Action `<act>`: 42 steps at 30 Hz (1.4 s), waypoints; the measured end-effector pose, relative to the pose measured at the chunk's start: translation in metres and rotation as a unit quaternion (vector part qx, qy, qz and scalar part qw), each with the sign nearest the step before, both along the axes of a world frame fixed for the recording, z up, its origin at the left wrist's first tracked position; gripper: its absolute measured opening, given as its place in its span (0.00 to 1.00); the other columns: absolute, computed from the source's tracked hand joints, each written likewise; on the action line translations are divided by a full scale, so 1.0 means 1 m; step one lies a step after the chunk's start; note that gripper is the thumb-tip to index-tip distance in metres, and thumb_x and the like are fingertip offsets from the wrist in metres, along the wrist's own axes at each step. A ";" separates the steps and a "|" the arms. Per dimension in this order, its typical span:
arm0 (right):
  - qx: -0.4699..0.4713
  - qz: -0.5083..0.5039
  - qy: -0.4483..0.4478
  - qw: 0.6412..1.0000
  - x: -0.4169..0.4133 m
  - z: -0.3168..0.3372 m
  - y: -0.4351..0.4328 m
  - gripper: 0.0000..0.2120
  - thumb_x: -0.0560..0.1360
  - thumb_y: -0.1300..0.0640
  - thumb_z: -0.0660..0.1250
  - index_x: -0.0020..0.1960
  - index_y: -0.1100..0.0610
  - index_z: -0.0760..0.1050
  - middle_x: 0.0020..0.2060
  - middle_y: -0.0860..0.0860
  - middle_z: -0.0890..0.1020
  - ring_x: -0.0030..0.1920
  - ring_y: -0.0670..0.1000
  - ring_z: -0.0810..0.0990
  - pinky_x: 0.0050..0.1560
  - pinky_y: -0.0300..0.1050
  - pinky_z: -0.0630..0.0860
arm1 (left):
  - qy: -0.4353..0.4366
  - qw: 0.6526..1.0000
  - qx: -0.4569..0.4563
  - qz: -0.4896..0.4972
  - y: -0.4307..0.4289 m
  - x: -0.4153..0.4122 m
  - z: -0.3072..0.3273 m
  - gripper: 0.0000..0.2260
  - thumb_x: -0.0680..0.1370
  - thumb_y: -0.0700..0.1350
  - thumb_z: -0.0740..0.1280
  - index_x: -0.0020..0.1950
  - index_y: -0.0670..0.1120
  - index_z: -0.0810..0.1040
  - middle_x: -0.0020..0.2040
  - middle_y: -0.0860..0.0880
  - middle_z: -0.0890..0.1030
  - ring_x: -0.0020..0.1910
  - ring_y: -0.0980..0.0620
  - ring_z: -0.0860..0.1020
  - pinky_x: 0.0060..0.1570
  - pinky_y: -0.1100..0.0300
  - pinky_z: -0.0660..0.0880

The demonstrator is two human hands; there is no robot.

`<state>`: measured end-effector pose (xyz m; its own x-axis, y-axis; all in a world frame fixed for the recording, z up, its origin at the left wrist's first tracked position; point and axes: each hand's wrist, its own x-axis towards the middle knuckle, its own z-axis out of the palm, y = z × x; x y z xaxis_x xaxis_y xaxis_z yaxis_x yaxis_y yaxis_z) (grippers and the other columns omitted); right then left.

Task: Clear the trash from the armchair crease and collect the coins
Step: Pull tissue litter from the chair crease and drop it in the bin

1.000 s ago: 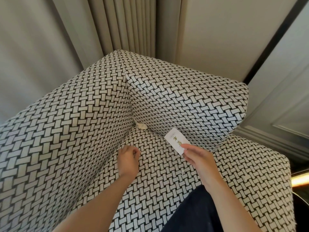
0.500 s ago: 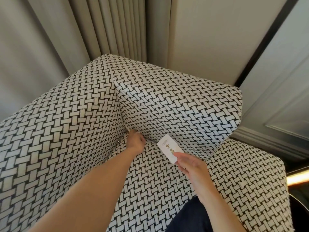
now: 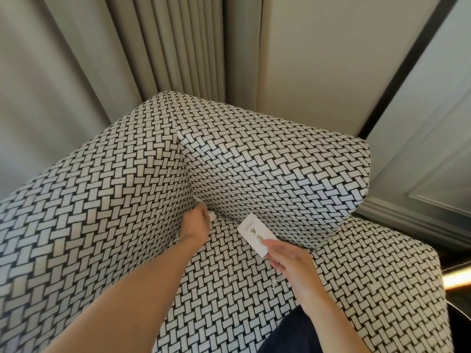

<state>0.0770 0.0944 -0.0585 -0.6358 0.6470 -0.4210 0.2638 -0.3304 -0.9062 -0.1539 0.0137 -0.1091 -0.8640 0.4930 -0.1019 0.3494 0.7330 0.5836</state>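
**Left hand in the chair's corner, right hand holding a card**

The left hand (image 3: 196,224) is stretched out into the back corner of the armchair (image 3: 102,212), where the crease (image 3: 229,217) runs along under the back cushion. At its fingertips, on the side toward the other hand, a crumpled white wad (image 3: 211,215) pokes out of the crease and touches the fingers. The fingers are bent down and hidden behind the back of the hand. I cannot tell whether they have closed on the wad or only rest against it.

The right hand (image 3: 288,261) is nearer the person, above the seat. Its thumb and fingers pinch the near end of a small white card (image 3: 256,233) with gold lettering. The card points away from the hand toward the crease, its far corner close to the back cushion. Under the right forearm a dark trouser leg (image 3: 293,335) shows. Beyond both hands, behind the chair, hangs a pleated beige curtain (image 3: 178,47).
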 end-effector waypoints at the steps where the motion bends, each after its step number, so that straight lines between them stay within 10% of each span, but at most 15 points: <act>1: -0.003 -0.002 0.002 1.000 0.001 0.000 0.000 0.09 0.75 0.60 0.67 0.48 0.50 0.84 0.46 0.54 0.84 0.54 0.61 0.79 0.62 0.59 0.73 | -0.008 1.000 -0.007 0.005 0.001 0.000 0.002 0.05 0.78 0.38 0.60 0.44 0.45 0.71 0.36 0.46 0.76 0.30 0.52 0.71 0.27 0.62 0.67; 11: -0.029 -0.028 0.031 0.999 0.003 0.004 -0.002 0.08 0.75 0.61 0.67 0.47 0.51 0.84 0.48 0.48 0.85 0.50 0.48 0.83 0.58 0.46 0.77 | -0.073 0.993 -0.089 0.015 0.014 -0.011 0.006 0.16 0.76 0.34 0.62 0.64 0.41 0.74 0.57 0.41 0.78 0.52 0.46 0.77 0.46 0.63 0.71; 20: -0.045 -0.061 0.032 0.997 0.001 0.006 0.000 0.09 0.75 0.62 0.67 0.44 0.51 0.84 0.45 0.51 0.85 0.53 0.56 0.80 0.60 0.53 0.75 | -0.130 0.989 0.007 0.074 0.006 0.037 0.015 0.12 0.79 0.39 0.60 0.60 0.43 0.77 0.44 0.45 0.79 0.33 0.50 0.77 0.30 0.60 0.74; 34: 0.015 -0.347 0.053 0.936 0.111 0.022 0.017 0.06 0.74 0.65 0.66 0.49 0.58 0.78 0.51 0.53 0.81 0.53 0.52 0.79 0.49 0.43 0.77 | -0.523 0.826 0.211 0.012 0.055 0.190 0.103 0.14 0.79 0.37 0.60 0.65 0.39 0.70 0.55 0.41 0.79 0.50 0.46 0.78 0.50 0.54 0.77; 42: 0.052 -0.472 0.013 0.880 0.242 0.025 0.036 0.05 0.75 0.62 0.66 0.46 0.55 0.80 0.50 0.53 0.82 0.52 0.54 0.80 0.54 0.50 0.77 | -0.541 0.829 0.104 -0.101 0.103 0.290 0.114 0.14 0.78 0.35 0.59 0.63 0.38 0.72 0.56 0.42 0.79 0.54 0.46 0.79 0.56 0.52 0.77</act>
<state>0.3190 0.1303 -0.0331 0.1972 0.9263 -0.3210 -0.1043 -0.3057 -0.9464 0.1365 0.1169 0.0053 -0.2205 0.7211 -0.6568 -0.3567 0.5671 0.7424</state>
